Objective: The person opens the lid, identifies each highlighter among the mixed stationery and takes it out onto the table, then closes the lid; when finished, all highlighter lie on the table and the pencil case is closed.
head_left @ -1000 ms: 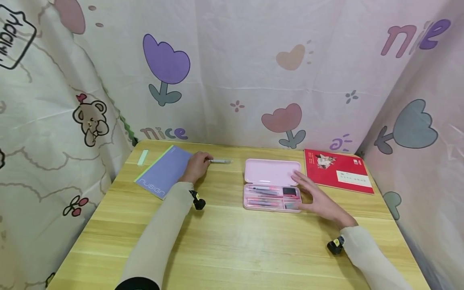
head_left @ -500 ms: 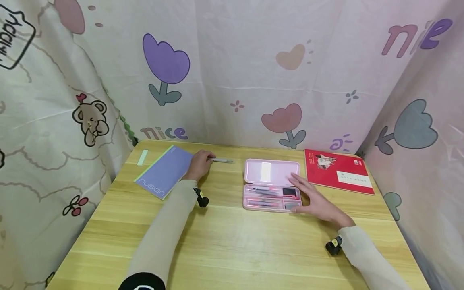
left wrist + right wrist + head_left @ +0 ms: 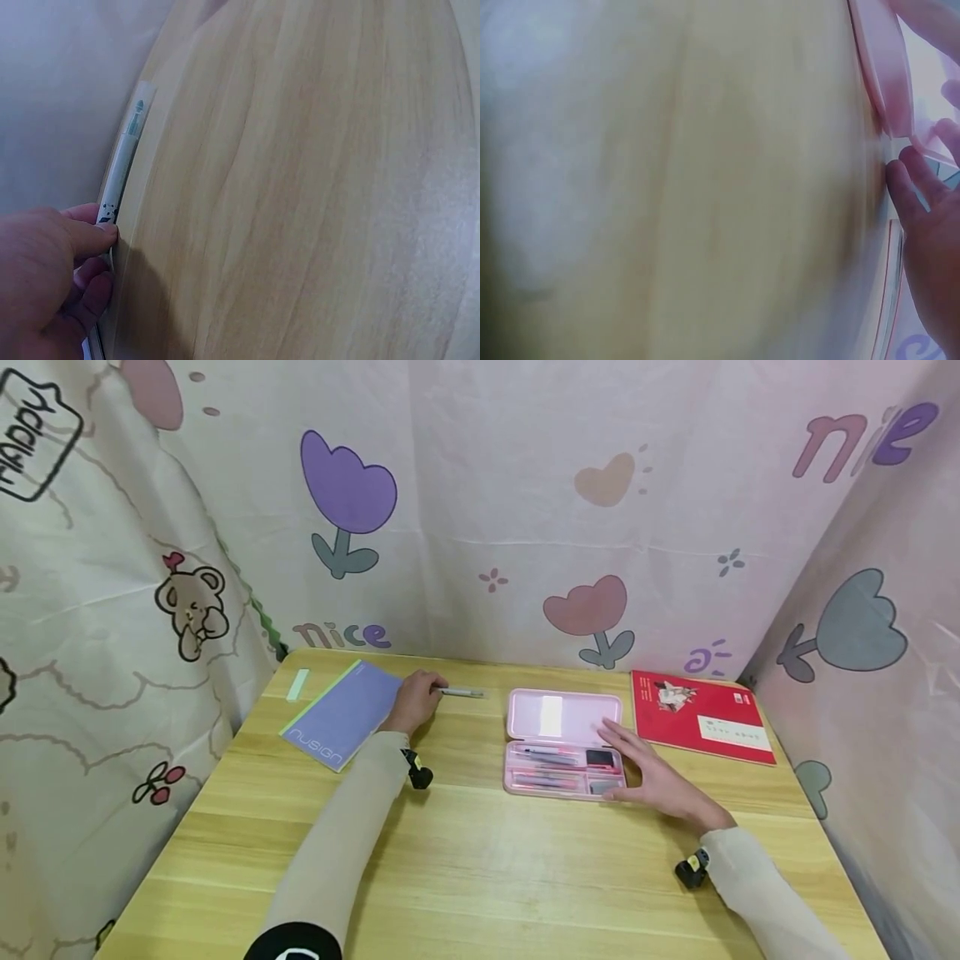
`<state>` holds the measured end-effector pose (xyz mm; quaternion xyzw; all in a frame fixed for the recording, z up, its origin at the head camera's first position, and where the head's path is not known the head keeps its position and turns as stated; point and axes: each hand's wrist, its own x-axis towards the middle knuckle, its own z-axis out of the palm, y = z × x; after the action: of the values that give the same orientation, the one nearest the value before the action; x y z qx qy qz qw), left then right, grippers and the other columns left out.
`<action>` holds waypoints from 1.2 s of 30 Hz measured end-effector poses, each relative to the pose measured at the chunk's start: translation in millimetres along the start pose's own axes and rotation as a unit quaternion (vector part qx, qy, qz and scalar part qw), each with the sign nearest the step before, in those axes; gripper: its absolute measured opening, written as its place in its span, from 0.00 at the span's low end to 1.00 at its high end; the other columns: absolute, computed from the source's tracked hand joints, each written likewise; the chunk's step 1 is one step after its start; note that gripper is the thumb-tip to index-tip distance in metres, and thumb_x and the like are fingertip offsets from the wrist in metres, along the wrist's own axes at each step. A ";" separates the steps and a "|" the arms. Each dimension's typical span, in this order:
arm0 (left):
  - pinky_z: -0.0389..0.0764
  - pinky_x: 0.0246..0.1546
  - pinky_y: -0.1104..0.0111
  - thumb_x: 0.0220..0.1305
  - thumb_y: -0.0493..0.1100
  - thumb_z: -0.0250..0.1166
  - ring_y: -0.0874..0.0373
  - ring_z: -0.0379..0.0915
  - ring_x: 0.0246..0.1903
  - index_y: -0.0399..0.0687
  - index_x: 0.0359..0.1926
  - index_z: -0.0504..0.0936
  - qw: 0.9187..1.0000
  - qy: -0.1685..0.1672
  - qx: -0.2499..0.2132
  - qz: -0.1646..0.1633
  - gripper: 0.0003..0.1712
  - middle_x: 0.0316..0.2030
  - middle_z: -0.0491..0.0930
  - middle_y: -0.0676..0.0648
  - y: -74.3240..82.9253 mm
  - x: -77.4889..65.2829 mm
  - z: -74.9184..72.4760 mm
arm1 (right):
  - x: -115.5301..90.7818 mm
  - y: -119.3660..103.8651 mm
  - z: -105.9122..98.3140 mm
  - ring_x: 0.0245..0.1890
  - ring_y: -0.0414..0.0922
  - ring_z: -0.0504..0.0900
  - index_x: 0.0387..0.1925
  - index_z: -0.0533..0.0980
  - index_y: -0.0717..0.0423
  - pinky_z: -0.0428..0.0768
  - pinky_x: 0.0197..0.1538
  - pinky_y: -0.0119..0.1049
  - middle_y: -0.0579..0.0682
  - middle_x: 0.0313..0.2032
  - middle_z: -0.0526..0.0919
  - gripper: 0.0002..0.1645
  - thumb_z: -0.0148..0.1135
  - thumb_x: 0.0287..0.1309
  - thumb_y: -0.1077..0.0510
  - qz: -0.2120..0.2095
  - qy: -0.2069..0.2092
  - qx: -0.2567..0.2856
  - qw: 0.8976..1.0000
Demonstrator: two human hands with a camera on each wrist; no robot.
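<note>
My left hand (image 3: 414,703) pinches a white pen (image 3: 463,692) near the back of the table, right of the purple-blue notebook (image 3: 348,710). In the left wrist view the pen (image 3: 120,169) shows a clear cap over a greenish tip, with thumb and fingers on its lower part. A pink pencil case (image 3: 564,706) lies with its lid up, holding several pens, a dark block and a grey piece. My right hand (image 3: 663,781) spreads over its right side, fingers by the lid and thumb at the front corner. In the right wrist view that hand (image 3: 934,259) is partly cut off.
A red booklet (image 3: 701,714) lies at the back right of the wooden table (image 3: 480,868). At the back left is a pale green strip (image 3: 297,685). Printed cloth (image 3: 465,502) hangs behind and on both sides.
My left hand has shifted slightly right with the pen. My right hand has edged a little left along the case, and the lid now shows a bright reflection.
</note>
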<state>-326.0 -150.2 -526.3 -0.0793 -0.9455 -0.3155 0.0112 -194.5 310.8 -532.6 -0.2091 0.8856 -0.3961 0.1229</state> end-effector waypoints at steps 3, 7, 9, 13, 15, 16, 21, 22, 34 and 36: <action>0.79 0.68 0.48 0.79 0.33 0.62 0.40 0.79 0.60 0.41 0.58 0.88 1.000 -0.001 -0.002 -0.001 0.13 0.56 0.83 0.37 0.0 -0.7 1.0 | -0.7 -0.3 -1.0 0.87 0.63 0.42 0.88 0.54 0.30 0.51 0.74 0.86 0.43 0.90 0.42 0.64 0.83 0.59 0.45 -0.001 -0.004 0.004 1.000; 0.79 0.67 0.48 0.80 0.33 0.62 0.40 0.79 0.59 0.41 0.58 0.88 1.000 0.000 -0.003 0.001 0.13 0.57 0.83 0.37 -2.1 -1.3 0.9 | 0.6 -2.7 -3.0 0.88 0.62 0.41 0.88 0.51 0.27 0.50 0.75 0.86 0.38 0.89 0.42 0.66 0.83 0.58 0.43 -0.003 -0.008 0.006 1.000; 0.79 0.67 0.48 0.80 0.33 0.61 0.40 0.80 0.59 0.40 0.58 0.87 1.000 0.001 -0.002 0.002 0.13 0.57 0.83 0.37 -3.0 -1.3 1.3 | 1.2 -3.4 -3.5 0.87 0.64 0.40 0.88 0.51 0.27 0.48 0.76 0.86 0.39 0.89 0.43 0.66 0.83 0.58 0.42 0.001 -0.011 0.007 1.000; 0.79 0.67 0.48 0.80 0.34 0.62 0.40 0.79 0.60 0.40 0.58 0.87 1.000 -0.002 0.000 0.000 0.13 0.57 0.83 0.37 -1.3 -1.2 0.9 | 1.8 -3.7 -2.4 0.87 0.67 0.39 0.88 0.51 0.29 0.45 0.76 0.86 0.42 0.90 0.44 0.66 0.82 0.59 0.43 0.008 -0.013 0.006 1.000; 0.79 0.68 0.48 0.80 0.34 0.63 0.40 0.79 0.60 0.40 0.58 0.87 1.000 -0.004 0.002 -0.001 0.13 0.57 0.83 0.37 0.2 -1.2 -0.1 | 2.2 -3.1 -1.6 0.87 0.67 0.39 0.88 0.51 0.29 0.44 0.76 0.86 0.43 0.90 0.44 0.65 0.82 0.60 0.44 0.009 -0.013 0.006 1.000; 0.79 0.68 0.48 0.80 0.34 0.63 0.40 0.79 0.60 0.40 0.58 0.87 1.000 -0.005 0.002 -0.002 0.13 0.57 0.83 0.37 0.8 -1.2 -0.5 | 2.3 -3.1 -1.0 0.87 0.67 0.39 0.88 0.51 0.29 0.45 0.76 0.86 0.43 0.89 0.45 0.65 0.82 0.60 0.44 0.010 -0.011 0.006 1.000; 0.79 0.68 0.48 0.80 0.34 0.63 0.41 0.79 0.60 0.40 0.58 0.87 1.000 -0.007 0.008 -0.002 0.12 0.57 0.83 0.37 1.8 -2.1 -1.0 | 2.0 -1.8 0.4 0.87 0.66 0.40 0.88 0.52 0.30 0.48 0.75 0.86 0.44 0.89 0.45 0.65 0.82 0.60 0.45 0.008 -0.008 0.004 1.000; 0.79 0.68 0.48 0.80 0.34 0.63 0.41 0.79 0.60 0.40 0.58 0.87 1.000 -0.006 0.008 -0.001 0.12 0.57 0.83 0.37 1.9 -2.5 -1.2 | 1.9 -1.9 0.6 0.87 0.66 0.41 0.88 0.52 0.31 0.48 0.75 0.86 0.44 0.89 0.45 0.65 0.82 0.60 0.45 0.008 -0.008 0.004 1.000; 0.80 0.67 0.48 0.81 0.35 0.63 0.41 0.78 0.59 0.41 0.62 0.86 1.000 -0.015 -0.008 -0.015 0.14 0.60 0.80 0.37 3.7 -7.0 -4.6 | 2.3 -0.4 1.0 0.87 0.65 0.41 0.88 0.52 0.31 0.47 0.75 0.86 0.44 0.90 0.45 0.65 0.82 0.60 0.45 0.006 -0.013 0.006 1.000; 0.81 0.66 0.48 0.81 0.35 0.63 0.41 0.79 0.59 0.41 0.62 0.85 1.000 -0.018 -0.010 -0.015 0.14 0.60 0.80 0.37 3.8 -7.6 -5.4 | 2.4 0.0 1.2 0.87 0.65 0.42 0.88 0.52 0.31 0.47 0.75 0.86 0.44 0.89 0.45 0.65 0.82 0.60 0.44 0.005 -0.012 0.004 1.000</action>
<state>-318.0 -151.5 -520.3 -0.0707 -0.9434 -0.3239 -0.0112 -196.2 309.0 -533.5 -0.2088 0.8836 -0.3961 0.1366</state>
